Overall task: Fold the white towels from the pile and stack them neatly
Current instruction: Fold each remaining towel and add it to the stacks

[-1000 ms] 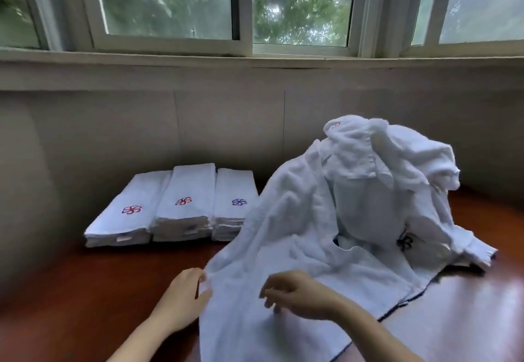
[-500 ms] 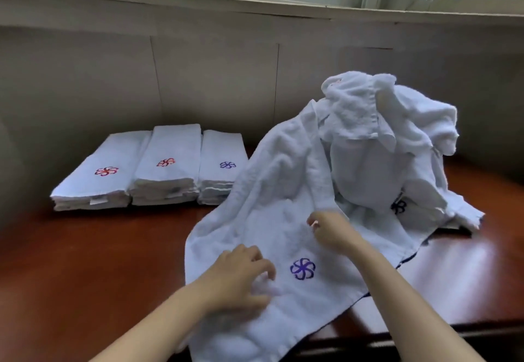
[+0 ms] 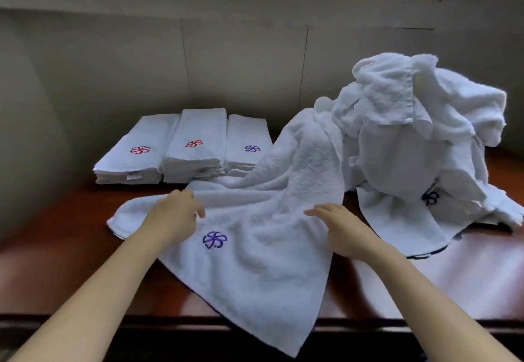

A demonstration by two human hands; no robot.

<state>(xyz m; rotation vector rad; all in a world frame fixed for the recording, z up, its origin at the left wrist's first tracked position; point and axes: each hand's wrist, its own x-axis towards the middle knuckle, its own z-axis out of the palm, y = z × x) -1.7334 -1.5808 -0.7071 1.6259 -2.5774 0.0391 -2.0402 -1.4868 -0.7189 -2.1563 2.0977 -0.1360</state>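
Head view: my left hand (image 3: 173,217) and right hand (image 3: 344,229) both rest on the spread towel (image 3: 263,237), fingers loosely extended and gripping nothing, its purple flower logo (image 3: 215,239) between them. Beyond my right fingertips the unfolded pile (image 3: 411,134) heaps on the wooden table (image 3: 56,262); beyond my left fingertips sit three folded stacks (image 3: 184,151), against the wall.
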